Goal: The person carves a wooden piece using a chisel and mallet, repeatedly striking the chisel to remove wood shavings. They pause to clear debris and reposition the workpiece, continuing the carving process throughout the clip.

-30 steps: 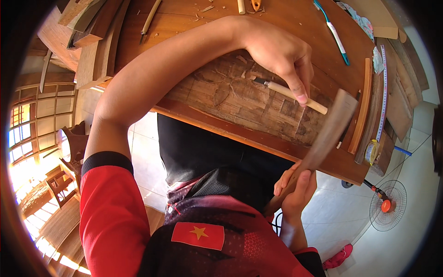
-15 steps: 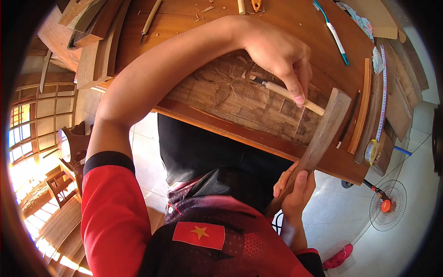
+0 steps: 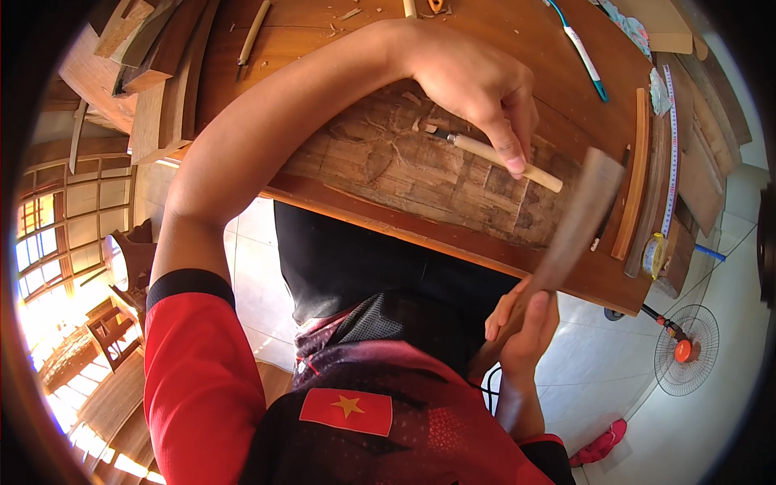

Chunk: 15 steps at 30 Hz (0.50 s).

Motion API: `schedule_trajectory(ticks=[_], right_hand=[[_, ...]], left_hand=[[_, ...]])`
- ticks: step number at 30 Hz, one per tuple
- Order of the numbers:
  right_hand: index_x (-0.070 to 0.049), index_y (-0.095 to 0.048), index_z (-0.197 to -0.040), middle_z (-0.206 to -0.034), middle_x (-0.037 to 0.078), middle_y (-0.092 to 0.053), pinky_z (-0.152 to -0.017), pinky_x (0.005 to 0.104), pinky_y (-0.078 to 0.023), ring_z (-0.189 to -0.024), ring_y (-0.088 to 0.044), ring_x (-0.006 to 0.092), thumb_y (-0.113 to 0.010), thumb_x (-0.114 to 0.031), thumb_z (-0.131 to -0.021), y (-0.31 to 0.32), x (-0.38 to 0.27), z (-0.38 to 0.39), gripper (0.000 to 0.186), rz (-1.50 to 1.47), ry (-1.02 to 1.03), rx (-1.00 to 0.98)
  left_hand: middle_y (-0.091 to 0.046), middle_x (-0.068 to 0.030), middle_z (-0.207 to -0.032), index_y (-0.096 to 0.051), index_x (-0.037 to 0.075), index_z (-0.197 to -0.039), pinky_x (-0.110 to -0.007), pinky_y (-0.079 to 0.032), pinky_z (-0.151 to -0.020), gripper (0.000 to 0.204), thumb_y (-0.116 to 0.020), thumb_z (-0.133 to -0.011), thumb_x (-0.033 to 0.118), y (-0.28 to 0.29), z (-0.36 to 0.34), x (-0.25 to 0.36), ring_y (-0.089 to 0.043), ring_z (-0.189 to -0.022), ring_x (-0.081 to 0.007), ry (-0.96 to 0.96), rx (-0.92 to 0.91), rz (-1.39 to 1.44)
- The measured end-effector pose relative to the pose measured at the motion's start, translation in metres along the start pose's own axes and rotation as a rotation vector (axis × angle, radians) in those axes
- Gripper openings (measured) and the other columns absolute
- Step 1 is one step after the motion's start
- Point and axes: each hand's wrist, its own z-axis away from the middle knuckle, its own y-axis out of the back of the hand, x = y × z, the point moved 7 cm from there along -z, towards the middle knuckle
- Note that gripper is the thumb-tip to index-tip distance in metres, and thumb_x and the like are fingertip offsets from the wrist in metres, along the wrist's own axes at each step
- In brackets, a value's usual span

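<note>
My left hand [image 3: 489,105] is closed round the pale wooden handle of a chisel [image 3: 483,152]. The chisel lies at a low slant over a carved wooden board [image 3: 364,182], its dark metal blade pointing left among some shavings. Low relief lines and shallow cuts cover the board's surface. With my right hand [image 3: 529,327] I grip a long wooden bar [image 3: 570,222], used like a mallet, its upper end blurred by motion. A small gap separates the bar from the butt of the chisel handle. My left forearm hides part of the board.
Another wooden-handled chisel [image 3: 253,34] and a toothbrush [image 3: 584,58] lie farther back on the table [image 3: 303,48]. Along the right edge are wood strips [image 3: 633,194], a pencil [image 3: 600,230] and a tape measure [image 3: 653,257]. Stacked planks [image 3: 166,105] stand left; a fan [image 3: 685,350] is right.
The wooden bar has swung slightly right, away from the chisel's butt, widening the gap. My left hand keeps its grip on the chisel. The whole view has shifted a little.
</note>
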Motion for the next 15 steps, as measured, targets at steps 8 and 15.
schedule_trajectory(ticks=[8, 15], right_hand=[[-0.001, -0.048, -0.109, -0.064, 0.007, -0.051, -0.043, 0.0254, -0.042, -0.045, -0.047, 0.0112, -0.042, -0.045, -0.110, -0.0046, -0.0011, 0.0004, 0.044, 0.043, -0.017, -0.047], [-0.001, -0.047, -0.110, -0.064, 0.007, -0.051, -0.044, 0.0256, -0.043, -0.046, -0.047, 0.0112, -0.044, -0.042, -0.110, -0.0037, 0.0000, 0.0006, 0.041, -0.031, 0.004, -0.038]], left_hand=[[-0.071, -0.0037, -0.087, -0.081, 0.003, -0.103, -0.031, -0.046, -0.067, 0.026, -0.076, -0.093, 0.026, -0.0016, 0.0024, 0.0014, -0.062, -0.079, -0.0146, -0.038, 0.016, 0.040], [-0.071, -0.0049, -0.088, -0.081, 0.003, -0.104, -0.031, -0.046, -0.069, 0.028, -0.075, -0.095, 0.028, 0.0063, 0.0053, 0.0012, -0.062, -0.081, -0.0159, -0.066, 0.044, 0.003]])
